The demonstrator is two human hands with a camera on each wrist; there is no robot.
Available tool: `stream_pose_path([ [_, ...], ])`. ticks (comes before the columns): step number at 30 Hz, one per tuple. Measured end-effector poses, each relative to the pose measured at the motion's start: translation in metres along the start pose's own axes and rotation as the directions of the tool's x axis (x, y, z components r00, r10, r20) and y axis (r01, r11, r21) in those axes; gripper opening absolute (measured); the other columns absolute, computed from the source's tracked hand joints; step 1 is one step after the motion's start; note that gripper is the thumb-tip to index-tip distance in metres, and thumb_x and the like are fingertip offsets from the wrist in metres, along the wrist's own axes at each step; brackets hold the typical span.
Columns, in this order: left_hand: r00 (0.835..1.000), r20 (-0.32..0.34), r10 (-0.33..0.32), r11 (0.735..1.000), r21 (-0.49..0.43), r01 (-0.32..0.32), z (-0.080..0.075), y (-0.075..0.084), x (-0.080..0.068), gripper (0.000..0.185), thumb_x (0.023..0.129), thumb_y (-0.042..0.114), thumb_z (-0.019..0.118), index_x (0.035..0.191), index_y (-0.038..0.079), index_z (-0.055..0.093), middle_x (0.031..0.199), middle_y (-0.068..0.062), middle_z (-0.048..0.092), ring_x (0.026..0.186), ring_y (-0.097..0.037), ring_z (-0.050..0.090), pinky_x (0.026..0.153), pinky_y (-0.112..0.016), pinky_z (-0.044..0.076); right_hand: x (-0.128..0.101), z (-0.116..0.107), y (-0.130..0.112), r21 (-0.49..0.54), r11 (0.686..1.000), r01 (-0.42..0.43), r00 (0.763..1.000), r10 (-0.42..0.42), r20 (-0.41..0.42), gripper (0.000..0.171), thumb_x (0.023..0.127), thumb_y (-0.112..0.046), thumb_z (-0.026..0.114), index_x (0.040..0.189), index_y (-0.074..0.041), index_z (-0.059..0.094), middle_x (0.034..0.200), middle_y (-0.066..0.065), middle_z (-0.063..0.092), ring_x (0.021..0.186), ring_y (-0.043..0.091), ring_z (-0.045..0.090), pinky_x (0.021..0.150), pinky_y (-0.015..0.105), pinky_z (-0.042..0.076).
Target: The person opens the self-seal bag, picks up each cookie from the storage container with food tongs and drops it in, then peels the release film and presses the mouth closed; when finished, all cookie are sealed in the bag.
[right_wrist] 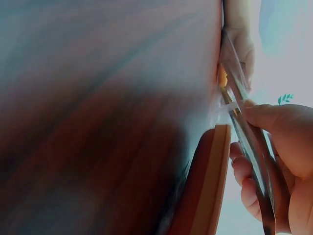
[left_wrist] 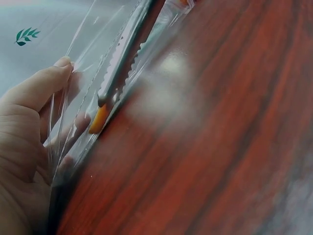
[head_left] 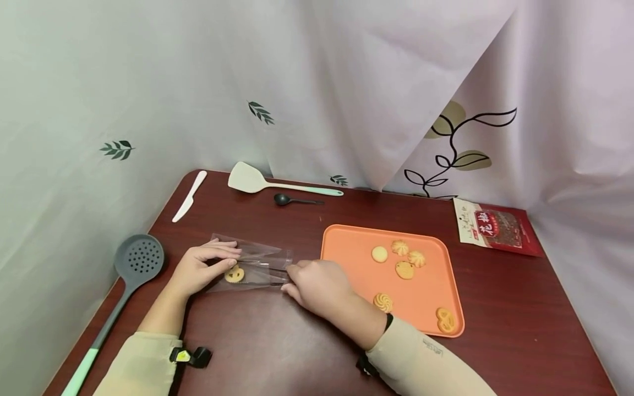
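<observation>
A clear plastic bag (head_left: 262, 253) lies on the dark red table, and my left hand (head_left: 200, 267) pinches its closed end between thumb and fingers. Inside the bag is a pretzel-shaped cookie (head_left: 234, 274), close to the left thumb. My right hand (head_left: 317, 286) grips metal tongs (right_wrist: 254, 152) whose toothed tips reach into the bag. In the left wrist view those tips are at the edge of the cookie (left_wrist: 98, 119); whether they still clamp it I cannot tell.
Right of the bag is an orange tray (head_left: 346, 258) with several cookies (head_left: 404, 269). A grey skimmer (head_left: 141, 258) lies left. Behind are a white knife (head_left: 190, 197), a cream turner (head_left: 247, 178) and a black spoon (head_left: 282, 199). A red spice packet (head_left: 500, 226) lies far right.
</observation>
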State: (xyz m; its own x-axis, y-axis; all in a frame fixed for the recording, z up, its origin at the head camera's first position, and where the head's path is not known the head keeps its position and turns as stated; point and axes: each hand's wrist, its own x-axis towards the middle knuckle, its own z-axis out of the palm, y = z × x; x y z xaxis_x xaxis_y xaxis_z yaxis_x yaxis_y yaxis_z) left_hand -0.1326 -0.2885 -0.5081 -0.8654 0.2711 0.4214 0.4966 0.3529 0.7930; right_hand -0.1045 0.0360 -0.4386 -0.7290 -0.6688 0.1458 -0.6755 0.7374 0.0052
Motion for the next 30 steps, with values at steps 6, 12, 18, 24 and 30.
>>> stream_pose_path([
  [6,1.0,0.003,0.002,1.0,-0.01,-0.002,0.0001,-0.0002,-0.0001,0.031,0.081,-0.016,0.083,0.1,0.007,0.086,0.109,-0.017,0.08,0.12,-0.006,0.069,0.125,-0.03,0.028,0.0056,0.0007,-0.0075,0.001,1.0,0.008,1.0,-0.008,0.003,0.034,0.102,-0.053,0.068,0.096,-0.02,0.071,0.091,-0.006,0.073,0.079,0.016,0.074,0.056,0.039,0.058],
  [12,1.0,0.005,0.009,1.0,-0.009,-0.009,-0.0001,-0.0001,-0.0004,0.032,0.08,-0.017,0.082,0.101,0.007,0.086,0.11,-0.018,0.079,0.121,-0.006,0.068,0.126,-0.03,0.028,0.0082,0.0019,-0.0088,0.005,1.0,0.002,1.0,-0.002,0.006,0.035,0.102,-0.054,0.068,0.096,-0.02,0.072,0.089,-0.006,0.073,0.078,0.015,0.073,0.056,0.039,0.058],
  [18,1.0,0.005,0.011,1.0,-0.006,-0.011,-0.0006,-0.0005,0.0,0.032,0.08,-0.017,0.083,0.1,0.008,0.086,0.109,-0.018,0.079,0.121,-0.006,0.069,0.125,-0.03,0.029,0.0072,0.0009,-0.0071,0.003,1.0,0.001,1.0,-0.001,0.003,0.036,0.102,-0.056,0.068,0.097,-0.02,0.073,0.088,-0.005,0.072,0.078,0.016,0.074,0.057,0.039,0.059],
  [24,1.0,0.002,0.008,1.0,-0.003,-0.008,-0.0009,-0.0011,-0.001,0.032,0.08,-0.017,0.083,0.1,0.008,0.086,0.109,-0.017,0.08,0.12,-0.006,0.069,0.125,-0.029,0.029,0.006,-0.0006,-0.0054,0.031,0.999,-0.008,1.0,0.008,0.003,0.036,0.101,-0.056,0.069,0.095,-0.021,0.072,0.083,-0.006,0.068,0.075,0.016,0.072,0.055,0.039,0.057],
  [30,1.0,0.008,0.01,1.0,-0.011,-0.01,-0.001,-0.0001,-0.0001,0.031,0.081,-0.017,0.082,0.1,0.007,0.086,0.11,-0.018,0.079,0.121,-0.009,0.069,0.125,-0.03,0.029,0.0043,-0.004,-0.0016,0.072,0.996,-0.043,0.999,0.041,0.031,0.036,0.1,-0.057,0.069,0.098,-0.021,0.073,0.082,-0.008,0.064,0.072,0.014,0.069,0.056,0.039,0.056],
])
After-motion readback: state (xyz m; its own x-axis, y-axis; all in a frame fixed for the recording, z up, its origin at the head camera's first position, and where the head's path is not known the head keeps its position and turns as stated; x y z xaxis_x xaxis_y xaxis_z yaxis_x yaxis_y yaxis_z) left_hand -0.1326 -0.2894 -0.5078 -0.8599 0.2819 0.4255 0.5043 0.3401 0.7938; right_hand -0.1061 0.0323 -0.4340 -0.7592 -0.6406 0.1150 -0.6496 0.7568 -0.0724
